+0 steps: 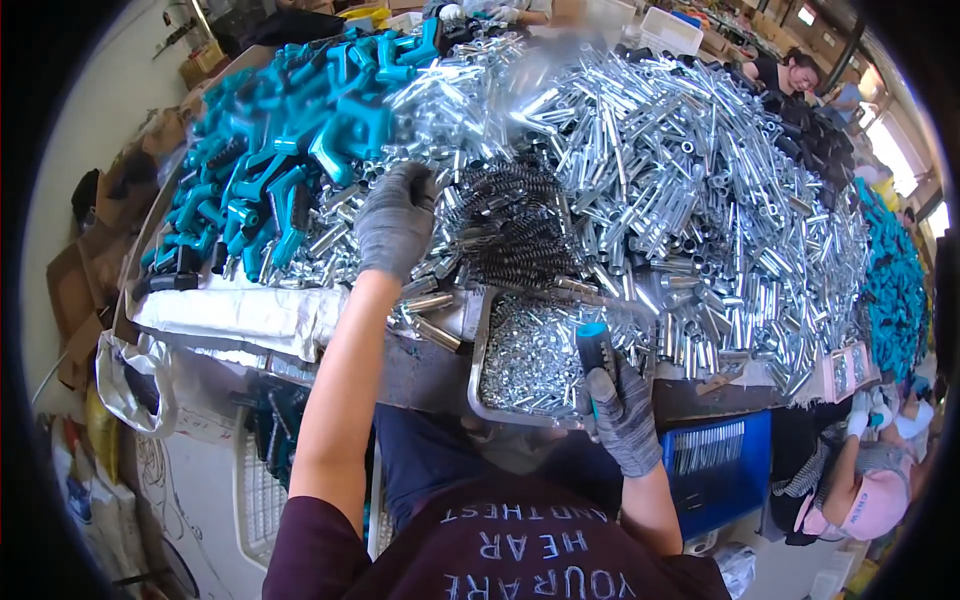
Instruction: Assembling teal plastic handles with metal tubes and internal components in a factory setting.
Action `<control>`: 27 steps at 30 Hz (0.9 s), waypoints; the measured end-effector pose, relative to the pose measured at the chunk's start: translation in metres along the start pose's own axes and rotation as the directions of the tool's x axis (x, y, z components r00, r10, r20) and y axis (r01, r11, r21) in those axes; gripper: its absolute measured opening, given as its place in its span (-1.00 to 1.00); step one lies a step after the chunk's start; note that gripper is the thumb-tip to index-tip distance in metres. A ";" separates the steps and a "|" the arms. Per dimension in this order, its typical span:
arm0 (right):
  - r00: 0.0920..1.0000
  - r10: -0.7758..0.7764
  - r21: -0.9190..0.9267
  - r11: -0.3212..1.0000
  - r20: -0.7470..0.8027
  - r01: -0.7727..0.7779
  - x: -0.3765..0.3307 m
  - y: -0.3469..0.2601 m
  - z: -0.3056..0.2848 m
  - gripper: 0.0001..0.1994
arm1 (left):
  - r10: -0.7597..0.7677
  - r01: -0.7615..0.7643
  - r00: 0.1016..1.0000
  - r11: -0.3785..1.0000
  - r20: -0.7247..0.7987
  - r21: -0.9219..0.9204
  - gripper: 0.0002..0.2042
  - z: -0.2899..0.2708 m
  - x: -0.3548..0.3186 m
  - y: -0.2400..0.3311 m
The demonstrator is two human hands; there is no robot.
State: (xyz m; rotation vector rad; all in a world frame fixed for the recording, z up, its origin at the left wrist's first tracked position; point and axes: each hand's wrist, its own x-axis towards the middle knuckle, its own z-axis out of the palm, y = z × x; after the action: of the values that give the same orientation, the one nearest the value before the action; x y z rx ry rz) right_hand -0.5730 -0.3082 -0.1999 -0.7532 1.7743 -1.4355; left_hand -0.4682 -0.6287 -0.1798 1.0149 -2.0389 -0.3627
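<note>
At the lower centre of the frame, the right hand (622,412), in a grey knit glove, is closed around a dark handle with a teal end (594,348), held upright over the near rim of a metal tray (478,372) full of small silver screws (530,355). Just right of it, below the surface (420,372) edge, sits a blue crate (722,470). Higher, at centre left, the gloved left hand (395,222) reaches flat into the heap, fingers curled down on silver metal tubes (680,200) beside a clump of dark springs (515,235); whether it grips anything I cannot tell. Upper left lies a pile of teal handles (300,130). Far right, another person's pink cap (880,500) shows.
</note>
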 end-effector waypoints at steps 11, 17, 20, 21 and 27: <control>0.887 -0.337 -0.417 0.791 0.315 0.448 0.002 -0.014 0.022 -0.40 | 0.532 -0.117 0.377 0.839 0.758 -0.531 -0.82 -0.087 -0.053 0.071; 0.651 -0.555 -0.837 -0.489 0.517 0.248 -0.004 0.063 0.018 -0.37 | 0.574 -0.312 0.631 0.804 0.522 -0.507 -0.82 -0.067 -0.071 0.082; 0.823 -0.487 -0.499 0.657 0.292 0.565 0.010 0.021 0.046 -0.46 | 0.440 -0.341 0.628 0.897 0.642 -0.280 -0.72 -0.072 -0.077 0.069; 0.870 -0.391 -0.443 0.750 0.302 0.491 0.007 0.005 0.051 -0.45 | 0.423 -0.358 0.694 0.905 0.583 -0.231 -0.72 -0.073 -0.082 0.067; 0.947 -0.271 -0.400 0.859 0.175 0.320 0.005 0.023 0.034 -0.34 | 0.026 -0.075 0.958 0.984 0.286 0.161 -0.71 -0.062 -0.013 -0.019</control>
State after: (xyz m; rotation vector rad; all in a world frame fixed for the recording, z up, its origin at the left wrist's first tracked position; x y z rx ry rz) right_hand -0.5480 -0.3266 -0.2277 -1.3605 1.9686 -1.1676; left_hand -0.4053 -0.6250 -0.1585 1.0598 -2.3836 -0.3256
